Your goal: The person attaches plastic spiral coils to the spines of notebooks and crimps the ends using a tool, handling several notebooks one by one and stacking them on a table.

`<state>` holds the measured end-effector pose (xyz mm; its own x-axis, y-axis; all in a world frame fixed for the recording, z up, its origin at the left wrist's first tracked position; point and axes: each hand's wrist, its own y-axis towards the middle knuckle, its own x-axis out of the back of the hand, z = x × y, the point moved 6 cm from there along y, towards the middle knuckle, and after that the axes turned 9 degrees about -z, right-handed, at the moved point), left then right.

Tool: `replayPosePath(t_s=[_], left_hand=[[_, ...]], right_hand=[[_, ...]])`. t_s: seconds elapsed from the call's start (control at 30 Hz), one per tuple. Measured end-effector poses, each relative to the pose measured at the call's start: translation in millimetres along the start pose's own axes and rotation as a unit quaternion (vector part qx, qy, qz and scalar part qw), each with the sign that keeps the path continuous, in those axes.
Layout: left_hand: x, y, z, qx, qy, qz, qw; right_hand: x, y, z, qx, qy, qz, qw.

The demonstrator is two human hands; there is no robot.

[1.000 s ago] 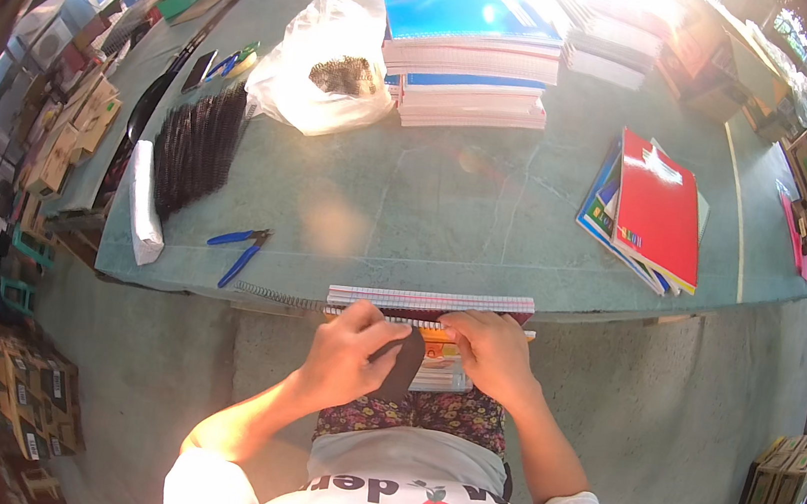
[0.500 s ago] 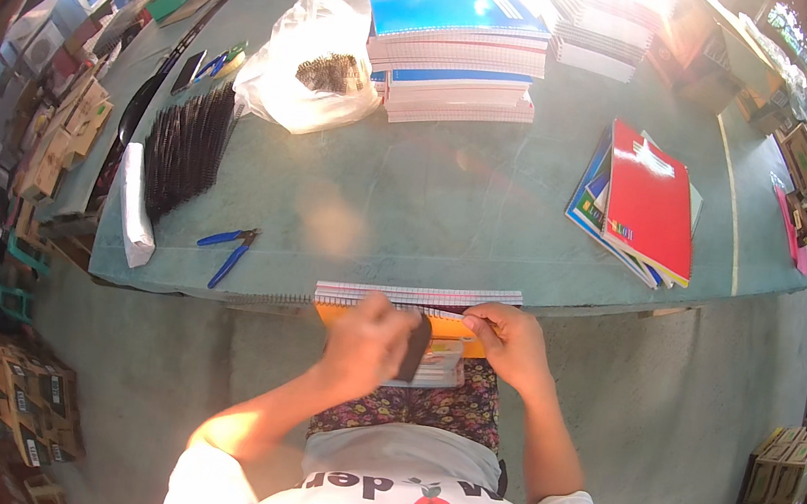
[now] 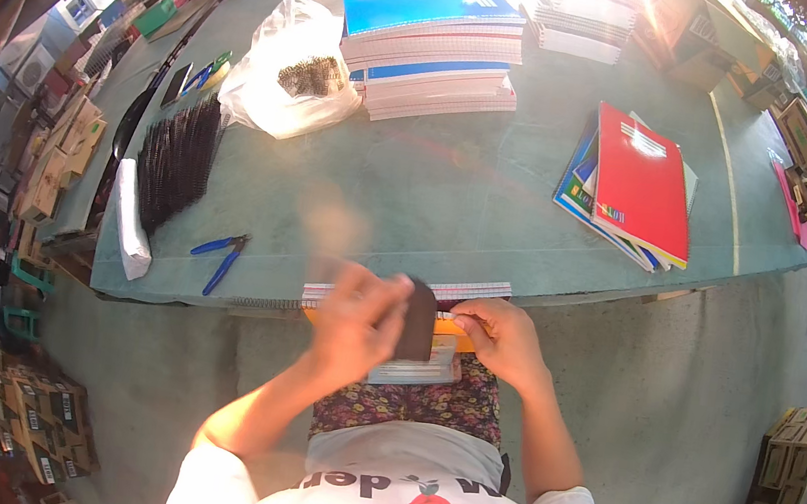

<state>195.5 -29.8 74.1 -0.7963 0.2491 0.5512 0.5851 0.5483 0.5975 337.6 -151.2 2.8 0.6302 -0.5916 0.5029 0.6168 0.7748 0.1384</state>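
Observation:
A notebook (image 3: 405, 365) with an orange cover lies at the table's near edge, over my lap. Its white page stack (image 3: 479, 291) shows along the edge, and a black wire spiral (image 3: 261, 304) sticks out to the left. My left hand (image 3: 360, 322) grips a dark flat cover piece (image 3: 417, 319) held up over the notebook. Fingers of my right hand (image 3: 503, 340) pinch the notebook's top edge just to the right. Both hands are close together, nearly touching.
Blue-handled pliers (image 3: 218, 259) lie left of my hands. Black wire spirals (image 3: 176, 162) and a white bag (image 3: 283, 71) sit further left. A stack of blue notebooks (image 3: 435, 39) stands at the back, red and blue notebooks (image 3: 633, 185) at right. Cartons line the floor (image 3: 791, 461).
My left hand has lifted the dark cover piece up over the notebook and moved right with it. The right hand stays on the notebook's edge.

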Motion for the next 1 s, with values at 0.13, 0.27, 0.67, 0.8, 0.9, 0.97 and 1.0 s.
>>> replayPosePath(t_s=[0.13,0.27,0.67,0.8,0.9,0.97,1.0], left_hand=[[-1,0,-5,-0.01,-0.01,0.01,1.0],[-4,2,-9,-0.035,0.024,-0.015,0.999],[-26,-52,-15,-0.057,0.04,0.106,0.992],[-15,-44,-11,-0.029,-0.005,-0.007,1.0],[-27,-49,-5,-0.06,0.029,0.042,0.997],[-33,-68,-7,-0.044,0.003,0.104,0.994],[-36,-72,-8,-0.036,-0.009,0.136,0.99]], right_hand=[[12,0,-15,-0.067,0.051,-0.001,0.996],[9,-5,-43,-0.138,0.226,-0.01,0.964],[-19,-21,-53,-0.207,0.376,0.007,0.903],[-18,-26,-53,-0.225,0.395,-0.005,0.891],[-15,-22,-49,-0.216,0.38,0.008,0.899],[-15,-21,-50,-0.196,0.364,0.016,0.911],[-15,-17,-49,-0.192,0.368,0.015,0.91]])
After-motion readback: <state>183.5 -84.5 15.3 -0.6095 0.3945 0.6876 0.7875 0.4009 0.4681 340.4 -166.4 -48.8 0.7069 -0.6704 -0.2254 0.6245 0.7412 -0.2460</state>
